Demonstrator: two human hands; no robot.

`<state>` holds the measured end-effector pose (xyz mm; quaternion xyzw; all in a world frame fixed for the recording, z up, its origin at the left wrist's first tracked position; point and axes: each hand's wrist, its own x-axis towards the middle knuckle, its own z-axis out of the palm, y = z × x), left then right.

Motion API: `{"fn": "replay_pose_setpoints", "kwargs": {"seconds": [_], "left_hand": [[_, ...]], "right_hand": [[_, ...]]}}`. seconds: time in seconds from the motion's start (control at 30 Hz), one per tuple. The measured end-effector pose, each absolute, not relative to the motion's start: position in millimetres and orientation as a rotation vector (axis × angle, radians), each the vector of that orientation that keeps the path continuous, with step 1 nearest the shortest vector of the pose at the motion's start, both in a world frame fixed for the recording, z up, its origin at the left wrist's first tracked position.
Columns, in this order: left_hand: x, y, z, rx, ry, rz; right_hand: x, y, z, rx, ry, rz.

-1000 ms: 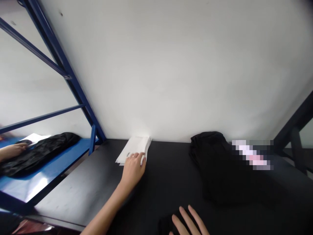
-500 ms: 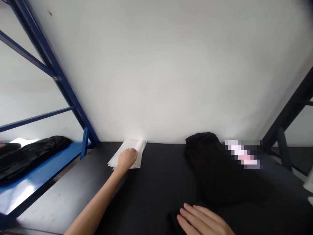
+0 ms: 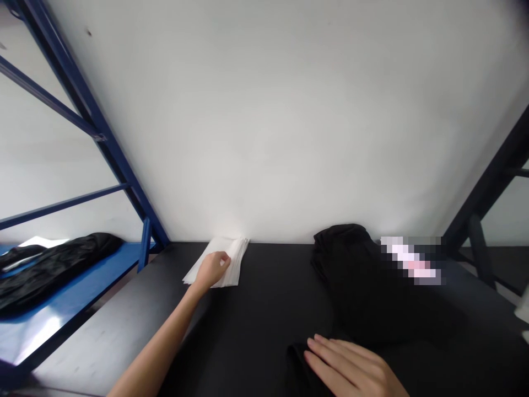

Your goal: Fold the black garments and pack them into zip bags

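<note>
White in the head view, the stack of sheets point(image 3: 235, 261) has its long axis towards one o'clock, under the nearer left hand point(image 3: 212, 269), fingers curled, grip unclear. From the right hand point(image 3: 353, 365), nearly flat on black cloth point(image 3: 298, 365), it lies at ten o'clock.

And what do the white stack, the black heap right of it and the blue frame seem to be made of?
White stack: thin paper or matte plastic, from its layered edges. Black heap: probably fabric, dull, with soft folds. Blue frame: likely painted metal, straight bars with faint sheen.
</note>
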<state>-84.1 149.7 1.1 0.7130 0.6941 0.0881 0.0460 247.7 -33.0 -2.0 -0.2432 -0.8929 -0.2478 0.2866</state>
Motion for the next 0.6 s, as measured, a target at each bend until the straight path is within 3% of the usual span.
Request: {"fn": "replay_pose_setpoints", "kwargs": {"seconds": [0.27, 0.6], "left_hand": [[-36.6, 78.8, 8.4, 2.294, 1.953, 0.265], [46.7, -4.4, -37.0, 2.178, 1.454, 0.089]], "right_hand": [[273.8, -32.7, 9.6, -0.772, -2.295, -0.676], [264.2, -13.5, -31.5, -0.873, -2.121, -0.805]]}}
